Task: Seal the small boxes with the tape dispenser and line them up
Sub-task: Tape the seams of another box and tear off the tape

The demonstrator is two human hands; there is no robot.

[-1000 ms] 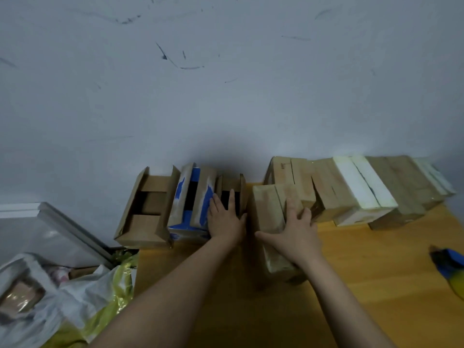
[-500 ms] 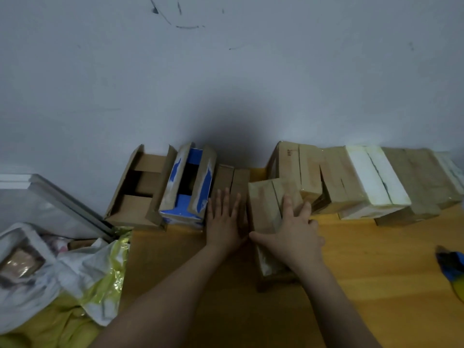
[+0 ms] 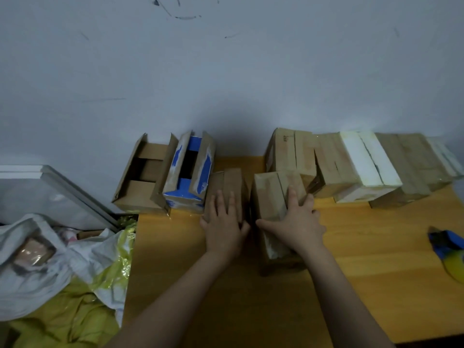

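My left hand [image 3: 223,226] lies flat with straight fingers on a small brown box [image 3: 229,184] whose flaps are closed. My right hand [image 3: 295,223] holds a taped brown box [image 3: 270,197] beside it, thumb on its left side and fingers over its top. Along the wall to the right stands a row of sealed boxes [image 3: 351,167], brown and white. To the left stand a blue-and-brown box [image 3: 188,177] and a plain brown box [image 3: 143,177], both with flaps open. A blue and yellow tape dispenser [image 3: 449,252] lies at the table's right edge.
The wooden table [image 3: 364,272] runs up to a grey wall [image 3: 226,71]. Off its left edge lie white and yellow plastic bags [image 3: 57,267] and a white panel [image 3: 42,189] leaning on the wall.
The small box under my left hand had open flaps; they are now closed and the box has slid toward me. My right hand's box also came slightly nearer.
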